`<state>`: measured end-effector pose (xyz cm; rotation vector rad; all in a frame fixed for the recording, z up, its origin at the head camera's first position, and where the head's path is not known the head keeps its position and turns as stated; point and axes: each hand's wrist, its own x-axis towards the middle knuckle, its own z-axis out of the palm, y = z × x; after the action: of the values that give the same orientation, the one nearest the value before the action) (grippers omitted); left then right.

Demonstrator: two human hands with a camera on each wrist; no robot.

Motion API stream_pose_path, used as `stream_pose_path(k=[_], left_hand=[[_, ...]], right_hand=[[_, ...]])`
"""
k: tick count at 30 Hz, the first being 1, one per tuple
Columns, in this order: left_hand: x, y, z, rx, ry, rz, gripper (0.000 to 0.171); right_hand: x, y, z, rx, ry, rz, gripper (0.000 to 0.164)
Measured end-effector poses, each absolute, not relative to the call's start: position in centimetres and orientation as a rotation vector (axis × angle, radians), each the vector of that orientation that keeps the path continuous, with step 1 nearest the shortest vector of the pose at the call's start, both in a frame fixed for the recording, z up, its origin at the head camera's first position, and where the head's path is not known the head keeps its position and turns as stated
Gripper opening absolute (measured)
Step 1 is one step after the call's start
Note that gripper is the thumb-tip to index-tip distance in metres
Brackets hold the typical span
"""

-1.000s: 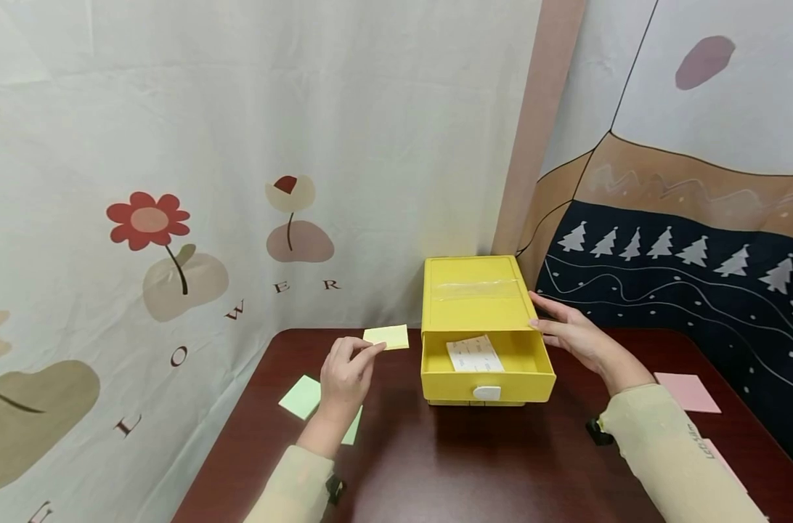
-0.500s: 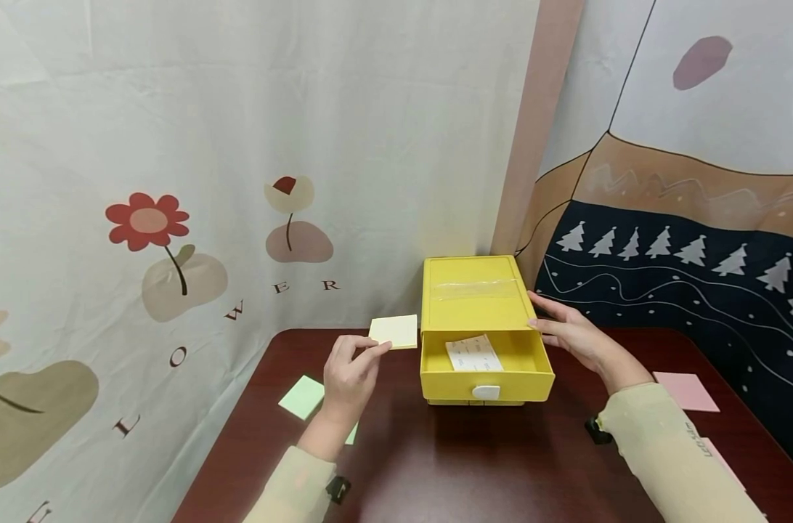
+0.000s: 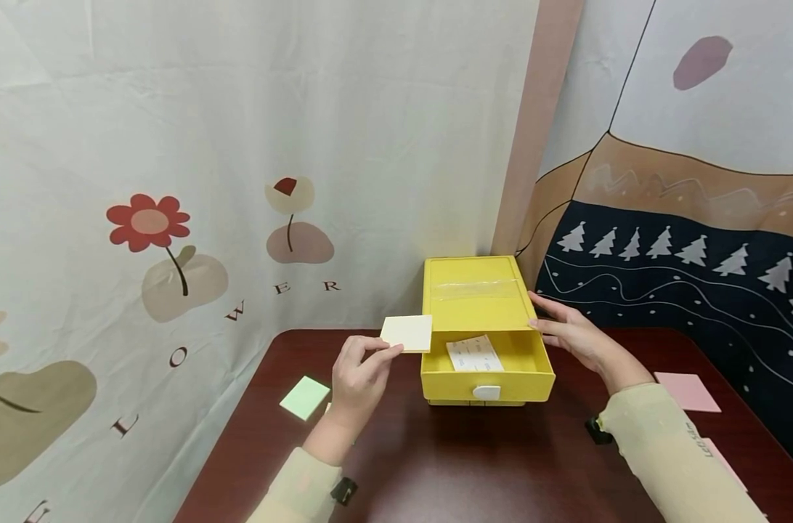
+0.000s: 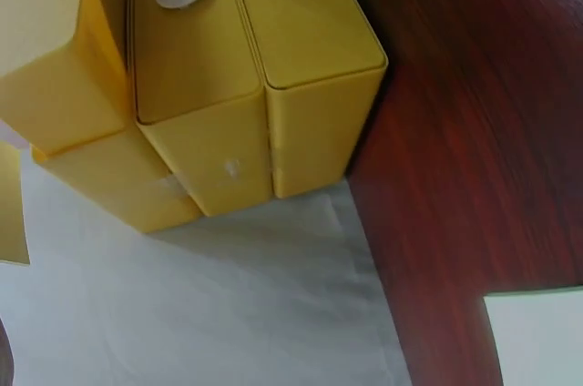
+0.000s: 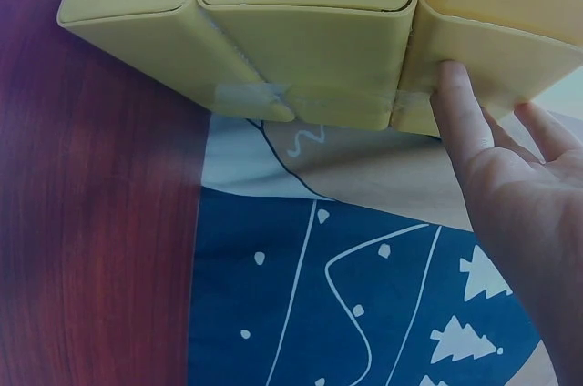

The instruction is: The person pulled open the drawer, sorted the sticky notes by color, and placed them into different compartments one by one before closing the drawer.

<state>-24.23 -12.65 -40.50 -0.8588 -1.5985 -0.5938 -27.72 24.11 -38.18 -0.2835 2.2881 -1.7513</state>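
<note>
In the head view, my left hand (image 3: 359,374) pinches a pale yellow sticky note pad (image 3: 407,334) by its near left corner. The pad overlaps the left front edge of a yellow drawer unit (image 3: 476,301) in this view. Its top drawer (image 3: 452,388), with a white knob (image 3: 486,393), is pulled out. A white printed paper (image 3: 475,354) lies inside that drawer. My right hand (image 3: 576,338) touches the unit's right side with its fingers extended. The right wrist view shows fingertips against the yellow side wall (image 5: 310,67).
A green sticky note pad (image 3: 305,398) lies on the dark red table (image 3: 488,479) left of my left hand. Two pink pads lie at the right, one (image 3: 687,392) farther back and another (image 3: 725,465) partly behind my sleeve. Printed curtains stand behind the table.
My left hand has moved right with the yellow sticky note pad, toward the open drawer. The pad's face has tilted more into view. My right hand has stayed on the unit.
</note>
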Motion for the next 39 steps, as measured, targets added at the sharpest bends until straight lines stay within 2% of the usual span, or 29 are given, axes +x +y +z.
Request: stream_pose_path(k=[21, 39], left_hand=[[-23.3, -9.7, -40.0, -1.005, -1.544, -0.569, 0.013], [-23.2, -7.6, -39.7, -1.106, -1.631, -0.531, 0.023]], right_hand=[[-27.6, 24.0, -38.1, -0.277, 2.286, -1.755, 0.076], [-27.6, 24.1, -38.1, -0.273, 2.294, -1.751, 0.075]])
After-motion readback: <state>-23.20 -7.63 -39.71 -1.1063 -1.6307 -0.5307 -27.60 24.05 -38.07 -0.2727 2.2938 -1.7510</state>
